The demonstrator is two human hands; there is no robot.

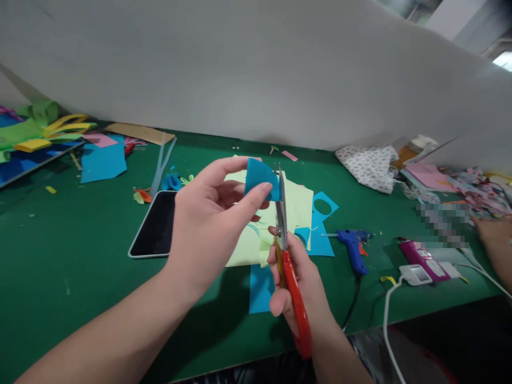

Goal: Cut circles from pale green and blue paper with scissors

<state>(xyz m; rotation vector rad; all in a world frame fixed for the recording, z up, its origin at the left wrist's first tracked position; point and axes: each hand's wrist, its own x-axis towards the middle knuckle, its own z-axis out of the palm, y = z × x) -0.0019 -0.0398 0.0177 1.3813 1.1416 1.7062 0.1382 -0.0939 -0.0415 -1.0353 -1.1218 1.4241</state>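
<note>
left hand (pixel 208 224) pinches blue paper (pixel 258 178) | right hand (pixel 298 282) grips scissors (pixel 290 266) — handles hidden

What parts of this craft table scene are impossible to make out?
Head view only:
- Pixelated patch: whatever lies there is blurred out.
- Another person's hand: cut off by the right edge.
- Red scissors: handles hidden inside the right hand.
- Blue paper piece: lower edge covered by the left hand.

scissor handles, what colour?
Red. The scissors in the right hand show it best in the head view.
</note>
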